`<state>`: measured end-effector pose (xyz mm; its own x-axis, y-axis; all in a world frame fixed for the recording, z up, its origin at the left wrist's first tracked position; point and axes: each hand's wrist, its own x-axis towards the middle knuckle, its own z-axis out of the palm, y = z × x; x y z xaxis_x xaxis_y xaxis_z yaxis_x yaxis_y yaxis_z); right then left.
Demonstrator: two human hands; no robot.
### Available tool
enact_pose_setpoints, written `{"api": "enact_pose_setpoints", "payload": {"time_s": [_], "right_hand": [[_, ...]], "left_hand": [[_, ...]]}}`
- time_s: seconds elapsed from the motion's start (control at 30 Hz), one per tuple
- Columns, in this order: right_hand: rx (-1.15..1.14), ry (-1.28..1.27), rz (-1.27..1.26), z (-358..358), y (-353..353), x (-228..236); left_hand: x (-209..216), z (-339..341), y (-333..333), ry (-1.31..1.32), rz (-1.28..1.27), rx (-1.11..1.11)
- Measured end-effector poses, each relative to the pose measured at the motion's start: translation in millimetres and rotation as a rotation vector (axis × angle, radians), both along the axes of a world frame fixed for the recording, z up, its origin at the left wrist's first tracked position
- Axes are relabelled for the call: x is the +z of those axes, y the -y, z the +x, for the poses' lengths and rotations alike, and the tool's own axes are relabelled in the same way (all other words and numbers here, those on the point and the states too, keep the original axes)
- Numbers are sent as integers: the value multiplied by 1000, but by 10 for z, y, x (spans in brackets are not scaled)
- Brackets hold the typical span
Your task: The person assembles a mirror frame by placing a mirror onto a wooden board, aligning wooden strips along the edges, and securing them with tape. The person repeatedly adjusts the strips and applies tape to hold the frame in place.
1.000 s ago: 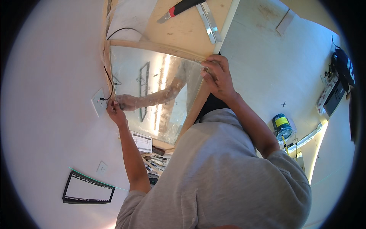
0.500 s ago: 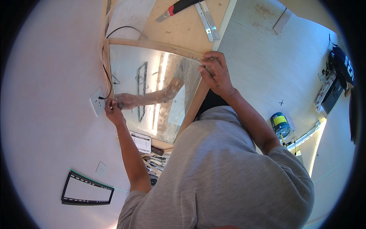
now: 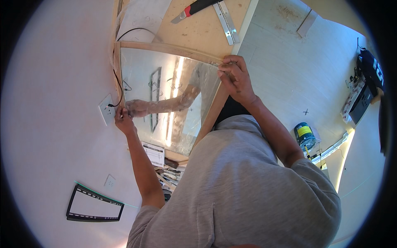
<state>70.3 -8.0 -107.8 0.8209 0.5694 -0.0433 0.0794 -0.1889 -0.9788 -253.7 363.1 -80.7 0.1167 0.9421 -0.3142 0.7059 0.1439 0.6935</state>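
A mirror panel (image 3: 165,99) covered with clear protective film sits in a light wooden frame (image 3: 173,48). My left hand (image 3: 123,120) pinches the mirror's left edge, next to a white wall socket (image 3: 107,110) with a black cable plugged in. My right hand (image 3: 235,78) grips the mirror's upper right corner, fingers curled on the film edge and frame. My forearm is reflected in the glass.
A red-and-black utility knife (image 3: 195,8) and a metal hinge strip (image 3: 226,22) lie on the wooden board above. A paint can (image 3: 305,134) stands on the floor at right. A black rectangular bracket (image 3: 96,203) hangs on the wall lower left. Tools lie below the mirror.
My right hand has shifted slightly up along the mirror's corner. My left hand stays at the left edge.
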Motion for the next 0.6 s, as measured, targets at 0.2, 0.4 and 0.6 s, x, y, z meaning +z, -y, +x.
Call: {"api": "enact_pose_setpoints", "payload": {"time_s": [0.2,0.4,0.6], "right_hand": [[0,-56,33,-8,-5,-4],[7,-46,13,-11,11,-4],[3,-132,59,-13,7,-21]], "left_hand": [[1,7,-8,18,-8,-32],[17,33,21,-10,1,-2],[35,77,35,-12,17,-5]]}}
